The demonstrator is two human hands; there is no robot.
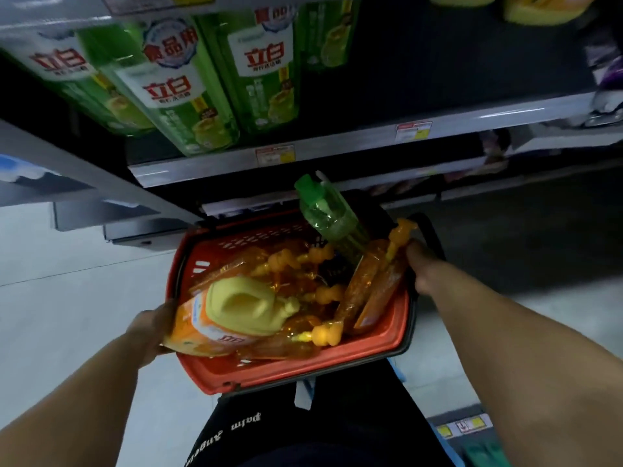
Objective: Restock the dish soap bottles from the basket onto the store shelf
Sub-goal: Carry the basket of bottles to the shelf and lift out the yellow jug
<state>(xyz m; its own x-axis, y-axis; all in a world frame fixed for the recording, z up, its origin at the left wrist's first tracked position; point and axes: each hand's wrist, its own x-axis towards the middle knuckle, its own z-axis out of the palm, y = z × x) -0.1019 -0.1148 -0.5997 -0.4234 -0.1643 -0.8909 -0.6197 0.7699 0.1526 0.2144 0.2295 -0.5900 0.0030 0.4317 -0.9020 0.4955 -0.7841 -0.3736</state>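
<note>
left hand (148,335) grips big orange plastic soap jug with yellow cap (219,318) over red plastic basket (303,369) near-left rim | right hand (423,269) at basket's right rim beside slim orange pump bottle (367,288), fingers hidden, grasp unclear | clear green bottle (330,217) upright at basket's far side | grey metal shelf (337,150) beyond basket

Red basket (337,362) sits lower centre, full of orange bottles (303,274) lying flat with pump tops. A big orange jug (242,308) with yellow cap and handle tilts over the lower-left rim, held by the left hand (148,335). At the right wall a leaning bottle (371,284) is gripped by the right hand (424,267). A green bottle (330,217) pokes up behind, cap toward the shelf (438,129), where shelved bottles (188,96) stand upper left
</note>
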